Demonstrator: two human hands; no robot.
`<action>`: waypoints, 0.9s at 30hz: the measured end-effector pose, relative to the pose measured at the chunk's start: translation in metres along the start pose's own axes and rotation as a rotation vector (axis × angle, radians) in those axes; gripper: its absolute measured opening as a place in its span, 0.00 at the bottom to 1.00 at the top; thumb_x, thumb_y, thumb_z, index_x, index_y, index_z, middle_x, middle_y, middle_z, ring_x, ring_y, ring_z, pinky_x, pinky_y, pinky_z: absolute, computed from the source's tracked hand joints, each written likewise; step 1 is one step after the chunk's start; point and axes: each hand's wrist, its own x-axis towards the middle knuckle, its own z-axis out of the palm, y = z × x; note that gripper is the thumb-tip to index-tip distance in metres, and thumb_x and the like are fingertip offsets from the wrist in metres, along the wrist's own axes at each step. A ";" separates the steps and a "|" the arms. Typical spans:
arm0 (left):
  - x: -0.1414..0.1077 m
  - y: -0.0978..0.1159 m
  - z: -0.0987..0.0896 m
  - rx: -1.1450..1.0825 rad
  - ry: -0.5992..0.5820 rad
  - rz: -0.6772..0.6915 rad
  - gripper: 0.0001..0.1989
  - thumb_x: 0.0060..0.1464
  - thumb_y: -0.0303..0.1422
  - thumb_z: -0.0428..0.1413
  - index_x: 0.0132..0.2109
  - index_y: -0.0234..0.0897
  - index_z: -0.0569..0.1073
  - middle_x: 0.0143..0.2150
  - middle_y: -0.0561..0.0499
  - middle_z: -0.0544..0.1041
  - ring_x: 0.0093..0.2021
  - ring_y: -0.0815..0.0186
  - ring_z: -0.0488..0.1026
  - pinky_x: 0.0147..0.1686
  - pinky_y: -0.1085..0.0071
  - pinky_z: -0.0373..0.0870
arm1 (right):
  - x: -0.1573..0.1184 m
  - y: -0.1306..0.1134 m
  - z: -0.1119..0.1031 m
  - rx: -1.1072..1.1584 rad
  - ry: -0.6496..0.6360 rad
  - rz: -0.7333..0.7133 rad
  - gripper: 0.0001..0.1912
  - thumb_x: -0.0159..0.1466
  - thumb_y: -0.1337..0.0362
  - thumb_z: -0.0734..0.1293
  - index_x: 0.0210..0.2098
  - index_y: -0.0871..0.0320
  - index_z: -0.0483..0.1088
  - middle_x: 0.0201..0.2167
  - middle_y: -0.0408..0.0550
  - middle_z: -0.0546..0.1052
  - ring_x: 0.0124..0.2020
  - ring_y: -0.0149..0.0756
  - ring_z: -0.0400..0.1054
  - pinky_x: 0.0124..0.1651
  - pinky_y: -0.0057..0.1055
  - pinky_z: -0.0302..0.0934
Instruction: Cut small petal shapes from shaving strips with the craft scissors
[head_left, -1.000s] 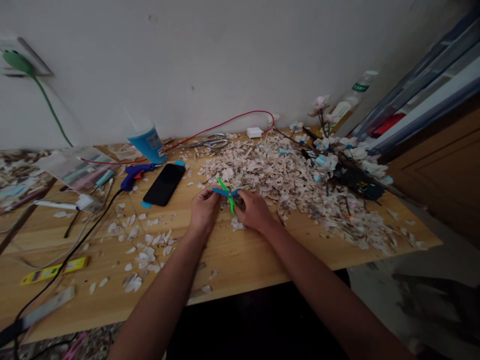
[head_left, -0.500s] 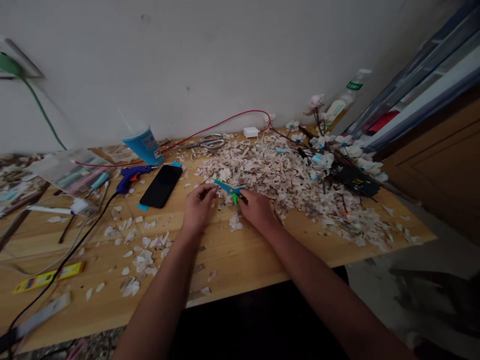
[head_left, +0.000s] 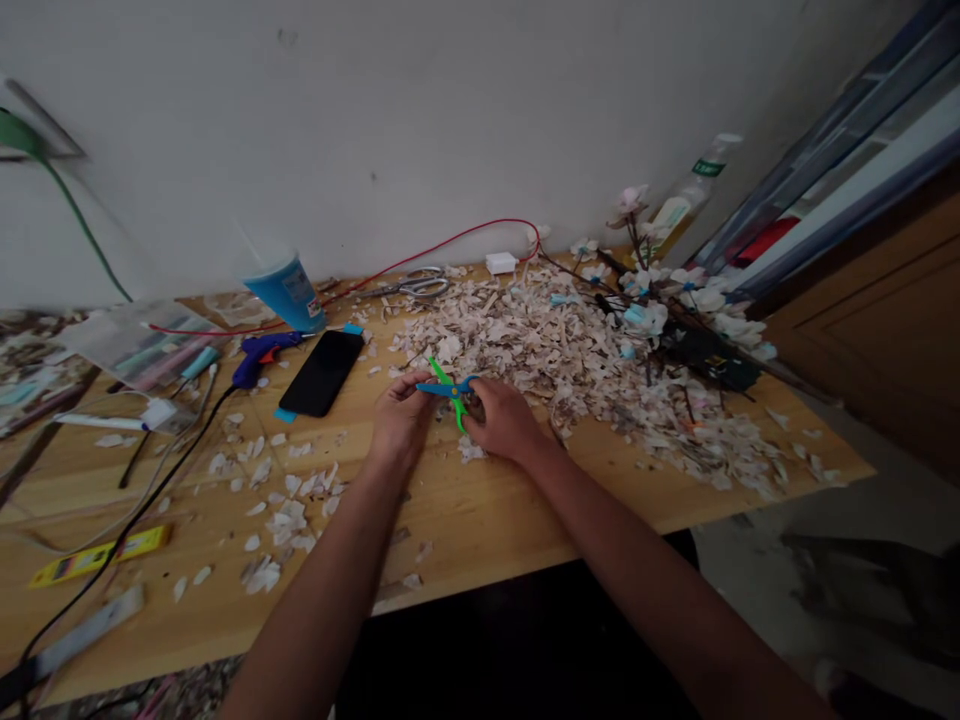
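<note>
One pair of blue-and-green scissors, closed half a second ago, now gapes, seemingly ready to cut. At its four o'clock the right hand clamps it between fingers; at eight, the left hand pinches fingers together, contents indiscernible.

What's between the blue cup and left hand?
Head view: mainly the black phone, on the table between cup and left hand. Glue gun pokes in beside the cup.
</note>
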 end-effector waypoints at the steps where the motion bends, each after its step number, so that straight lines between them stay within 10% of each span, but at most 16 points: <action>1: -0.001 -0.001 0.001 0.001 0.009 0.003 0.19 0.32 0.30 0.76 0.33 0.36 0.78 0.29 0.53 0.80 0.29 0.72 0.76 0.35 0.75 0.74 | 0.000 0.000 0.000 0.003 -0.003 0.000 0.11 0.60 0.62 0.66 0.42 0.57 0.68 0.40 0.52 0.76 0.41 0.43 0.68 0.45 0.36 0.58; 27: 0.002 0.001 -0.003 -0.003 -0.008 -0.044 0.16 0.39 0.30 0.73 0.35 0.35 0.77 0.31 0.52 0.80 0.30 0.71 0.78 0.40 0.72 0.76 | 0.002 0.007 0.003 0.008 -0.017 0.147 0.07 0.66 0.66 0.63 0.42 0.55 0.73 0.35 0.49 0.78 0.35 0.39 0.69 0.37 0.32 0.54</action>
